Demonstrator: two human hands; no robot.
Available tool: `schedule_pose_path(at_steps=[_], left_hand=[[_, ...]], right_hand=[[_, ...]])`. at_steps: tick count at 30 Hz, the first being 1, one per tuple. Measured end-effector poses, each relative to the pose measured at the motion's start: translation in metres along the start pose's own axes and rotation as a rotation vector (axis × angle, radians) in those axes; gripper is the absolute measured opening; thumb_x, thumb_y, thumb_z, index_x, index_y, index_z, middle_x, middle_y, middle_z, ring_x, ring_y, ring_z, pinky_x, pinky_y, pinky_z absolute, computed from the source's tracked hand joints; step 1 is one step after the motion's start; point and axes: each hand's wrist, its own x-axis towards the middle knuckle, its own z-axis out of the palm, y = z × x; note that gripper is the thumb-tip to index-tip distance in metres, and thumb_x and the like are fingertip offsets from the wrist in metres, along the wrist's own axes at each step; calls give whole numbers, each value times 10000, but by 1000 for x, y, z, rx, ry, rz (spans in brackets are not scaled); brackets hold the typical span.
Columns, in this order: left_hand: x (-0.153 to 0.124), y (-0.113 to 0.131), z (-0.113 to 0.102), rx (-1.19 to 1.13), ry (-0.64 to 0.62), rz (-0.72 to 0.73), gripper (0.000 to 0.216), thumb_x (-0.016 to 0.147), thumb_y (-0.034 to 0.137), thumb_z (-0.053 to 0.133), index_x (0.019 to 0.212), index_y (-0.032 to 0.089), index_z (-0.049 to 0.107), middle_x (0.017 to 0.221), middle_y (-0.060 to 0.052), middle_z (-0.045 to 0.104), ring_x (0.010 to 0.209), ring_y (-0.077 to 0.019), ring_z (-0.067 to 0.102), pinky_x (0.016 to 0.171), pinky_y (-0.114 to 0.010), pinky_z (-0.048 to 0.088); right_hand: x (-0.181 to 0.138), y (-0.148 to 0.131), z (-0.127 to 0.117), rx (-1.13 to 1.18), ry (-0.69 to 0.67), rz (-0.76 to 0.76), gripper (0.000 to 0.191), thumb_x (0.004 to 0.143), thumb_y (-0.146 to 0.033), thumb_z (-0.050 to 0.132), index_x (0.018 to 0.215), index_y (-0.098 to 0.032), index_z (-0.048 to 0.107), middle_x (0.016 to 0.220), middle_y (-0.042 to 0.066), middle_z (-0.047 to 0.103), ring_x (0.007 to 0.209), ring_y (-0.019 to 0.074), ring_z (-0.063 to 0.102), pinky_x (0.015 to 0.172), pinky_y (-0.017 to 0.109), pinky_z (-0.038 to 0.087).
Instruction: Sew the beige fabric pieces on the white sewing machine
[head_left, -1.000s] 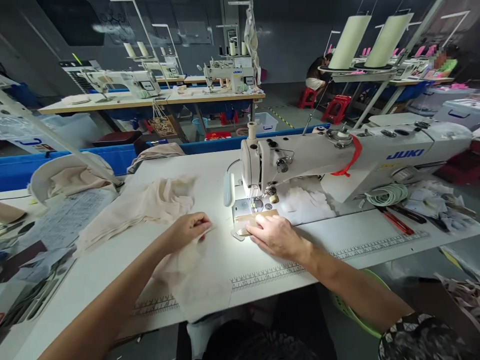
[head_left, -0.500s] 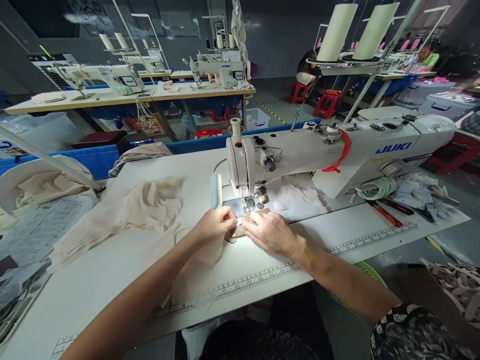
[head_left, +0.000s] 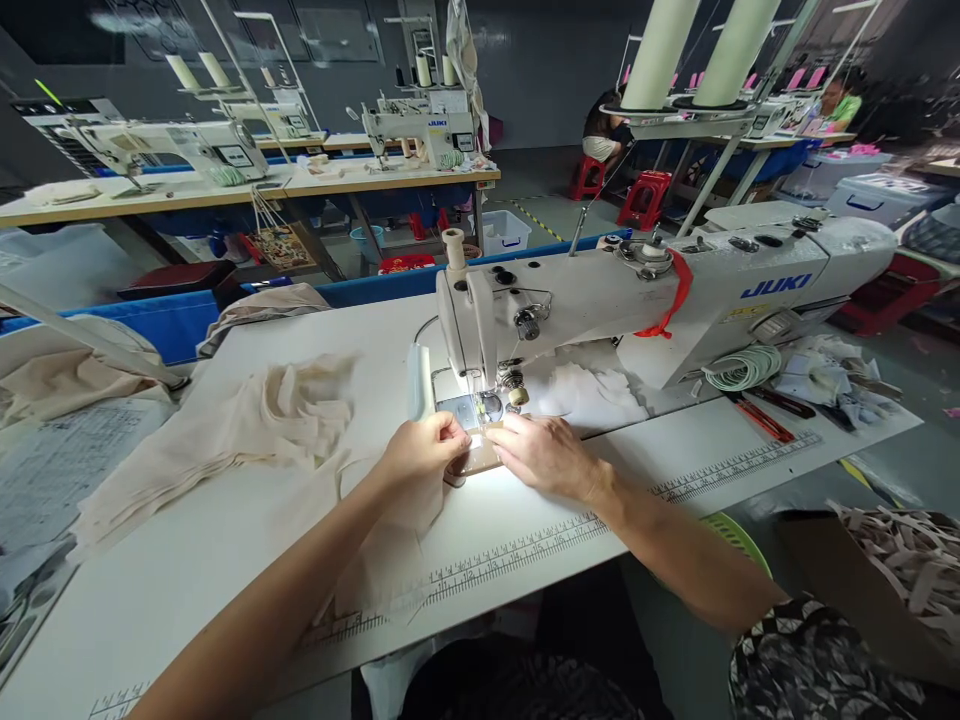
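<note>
The white sewing machine (head_left: 570,300) has its needle area lit, with the presser foot (head_left: 487,405) over a shiny plate. Just left of the foot, my left hand (head_left: 424,450) is closed, its thumb and forefinger pinching pale thin fabric (head_left: 397,560) that drapes beneath the forearm to the table's front. My right hand (head_left: 547,455) lies right of the needle with fingers bent together on the fabric edge; its fingertips are partly hidden. Between the hands a tan plate (head_left: 478,458) shows. A heap of cream fabric (head_left: 277,410) rests to the left.
Red-handled snips (head_left: 765,418) and a coil of pale green cord (head_left: 742,368) lie by the machine's base. Crumpled pale fabric (head_left: 589,390) sits under the arm. Thread cones (head_left: 660,55) stand above. Written paper (head_left: 82,460) is at left; a ruler strip (head_left: 510,560) runs along the front edge.
The whole view has shifted a little, so the machine and table appear further left. Both hands stay by the needle; the right hand sits slightly further from the left, showing more of the tan plate.
</note>
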Motion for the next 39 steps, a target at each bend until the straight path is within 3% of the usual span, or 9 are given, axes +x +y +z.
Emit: schedule_pose_path(at_steps=[11,17,20,23,25,27,35,39], left_hand=[[-1,3,0,30,-5,-40,220,734,444,586,726,224,598,706,-21,718,670,-220,675,615,-303,500],[-1,7,-3,134,-4,-36,195,790,403,590,736,220,625,718,-13,708,705,-225,663,629,-309,465],[-5,5,-2,390,89,104,153,860,353,598,794,223,647,834,-37,713,735,-242,654,616,-328,451],[-15,0,6,672,268,502,181,949,222,502,898,200,674,998,-105,697,835,-272,645,646,-367,495],[-24,-5,14,739,322,771,286,980,124,402,1011,156,684,1082,-142,689,943,-282,639,748,-405,558],[-33,-10,22,739,349,904,330,977,74,373,1130,99,664,1133,-161,686,1013,-278,632,841,-426,591],[-40,-22,32,726,364,917,367,951,83,393,1207,4,644,1171,-197,679,1103,-305,619,921,-431,631],[-28,-23,34,773,373,884,373,947,105,397,1204,26,656,1151,-212,673,1051,-312,626,886,-455,636]], right_hand=[[-1,-2,0,-34,-9,-56,237,992,-189,480,1129,-215,671,890,49,581,743,181,452,623,324,253],[0,-5,4,-107,-15,-124,228,961,-146,486,1081,-189,675,898,62,608,758,191,482,619,335,280],[1,-8,7,-135,-35,-152,229,964,-130,474,1095,-155,660,908,71,628,757,196,522,622,352,316],[2,-9,8,-154,-61,-153,219,970,-125,466,1088,-144,650,950,79,646,758,195,553,617,357,332],[3,-9,7,-162,-75,-149,207,980,-131,458,1065,-146,647,963,79,649,763,193,561,612,350,333],[2,-10,6,-158,-79,-149,203,986,-135,457,1069,-147,643,951,76,646,772,192,559,615,345,338],[2,-9,0,-96,-27,-121,209,965,-112,496,1080,-161,664,925,71,649,788,195,527,655,354,358],[6,3,-6,-79,11,-1,255,971,-106,447,1025,-172,687,859,63,652,692,176,523,627,339,341]])
